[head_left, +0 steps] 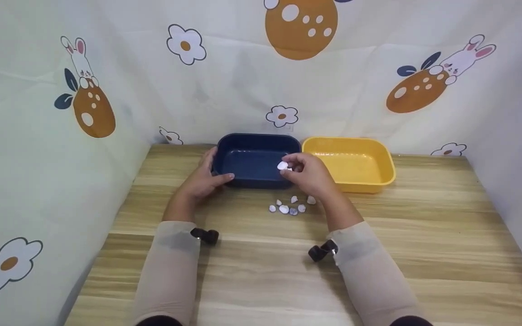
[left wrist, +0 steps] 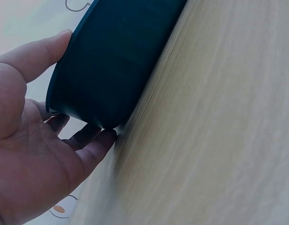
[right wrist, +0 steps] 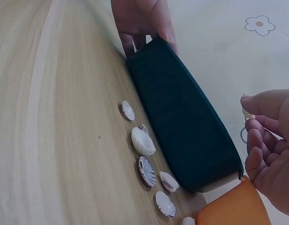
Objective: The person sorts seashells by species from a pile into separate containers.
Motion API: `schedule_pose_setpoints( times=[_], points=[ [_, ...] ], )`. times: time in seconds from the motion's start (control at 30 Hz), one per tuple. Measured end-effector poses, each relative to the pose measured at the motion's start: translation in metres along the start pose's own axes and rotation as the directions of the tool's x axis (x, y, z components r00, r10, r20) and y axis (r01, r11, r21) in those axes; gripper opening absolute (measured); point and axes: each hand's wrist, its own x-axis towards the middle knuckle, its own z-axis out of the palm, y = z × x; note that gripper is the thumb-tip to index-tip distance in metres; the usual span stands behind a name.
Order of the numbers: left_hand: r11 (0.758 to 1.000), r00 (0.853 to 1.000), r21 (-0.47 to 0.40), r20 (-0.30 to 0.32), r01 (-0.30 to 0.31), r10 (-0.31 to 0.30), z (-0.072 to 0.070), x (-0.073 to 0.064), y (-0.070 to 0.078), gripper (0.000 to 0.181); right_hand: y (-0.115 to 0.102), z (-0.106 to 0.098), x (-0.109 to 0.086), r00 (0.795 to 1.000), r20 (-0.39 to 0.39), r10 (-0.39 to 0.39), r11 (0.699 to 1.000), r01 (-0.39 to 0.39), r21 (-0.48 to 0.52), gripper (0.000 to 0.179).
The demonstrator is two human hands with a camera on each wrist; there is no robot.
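Note:
At the left end of a dark blue plastic tub (head_left: 254, 165), my left hand (head_left: 201, 182) holds on, with the thumb over the rim and the fingers bent round the outer wall. My right hand (head_left: 311, 175) pinches a white seashell (head_left: 282, 165) between thumb and fingertips, above the tub's right end. In the right wrist view that shell shows only as a thin pale edge beside the thumb. Several small shells lie on the table in front of the tub, among them a white one (right wrist: 142, 141) and a dark-striped one (right wrist: 147, 171).
A yellow tub (head_left: 365, 186) stands close against the blue one on the right. Behind both hangs a pale cloth backdrop (head_left: 234, 90) printed with flowers and rabbits. The wood-grain table (head_left: 261, 271) stretches toward me between my forearms.

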Motion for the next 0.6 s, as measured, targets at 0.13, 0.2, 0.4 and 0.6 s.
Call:
schedule_pose_setpoints(
  times=[0.13,0.2,0.4,0.6],
  points=[
    [0.997,1.0,-0.083,0.015,0.006,-0.004,0.001,-0.001,0.001,0.11,0.0,0.0,-0.001,1.0,-0.001,-0.001,0.999,0.001,-0.049,0.043],
    [0.993,1.0,-0.118,0.02,0.007,-0.005,0.001,-0.001,0.002,0.112,0.0,0.0,-0.001,1.0,0.004,-0.002,0.998,0.002,-0.065,0.044],
    [0.997,1.0,-0.079,0.012,-0.004,0.005,0.001,-0.001,0.002,0.11,-0.002,0.0,-0.005,1.0,0.019,-0.023,0.997,0.024,-0.069,0.041],
    [0.997,1.0,-0.081,0.005,-0.014,0.015,0.002,0.0,0.0,0.11,0.002,0.001,-0.011,0.998,0.021,-0.053,0.996,0.054,-0.067,0.036]
  ],
)
